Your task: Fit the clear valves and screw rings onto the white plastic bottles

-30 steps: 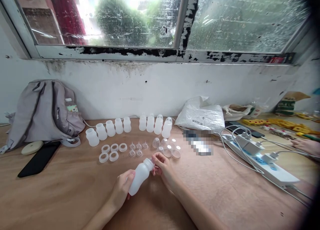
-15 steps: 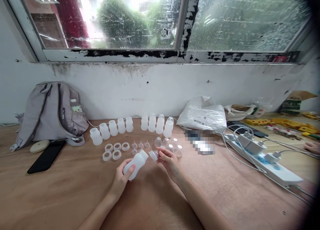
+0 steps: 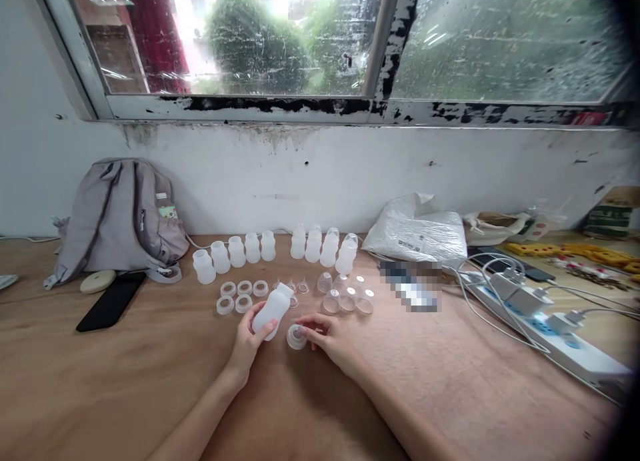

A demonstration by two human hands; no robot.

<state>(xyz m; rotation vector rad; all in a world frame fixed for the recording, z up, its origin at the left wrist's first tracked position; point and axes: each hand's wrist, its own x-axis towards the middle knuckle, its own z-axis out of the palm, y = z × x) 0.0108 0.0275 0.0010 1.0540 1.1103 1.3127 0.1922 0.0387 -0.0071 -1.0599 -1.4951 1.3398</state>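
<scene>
The left hand point(image 3: 249, 342) is curled round a translucent white bottle point(image 3: 273, 310), fingers closed on its lower body with the thumb across the near side; the bottle tilts, its uncapped neck pointing up and to the right. The right hand point(image 3: 329, 337) is nearly closed in a pinch, thumb and fingers on the right edge of a clear-centred ring piece point(image 3: 296, 344), just to the right of and nearer than the bottle, the two apart. Whether the ring piece touches the surface point(image 3: 150, 387) cannot be told. Beyond the left hand lie five white rings point(image 3: 243, 310), three far and two near. To their right are small clear teats point(image 3: 303, 287), partly hidden by the held bottle; right of these, a cluster of clear domed caps point(image 3: 364, 305). Along the far side, five open bottles point(image 3: 204, 269) stand upright at left and four capped bottles point(image 3: 345, 259) at right. Far left: a grey backpack point(image 3: 117, 224), with a dark phone point(image 3: 111, 303) and a round cream object point(image 3: 97, 281) nearer. Far right: a silvery packet point(image 3: 417, 234); nearer and further right, a white power strip point(image 3: 570, 346) carrying plugs and cables.
</scene>
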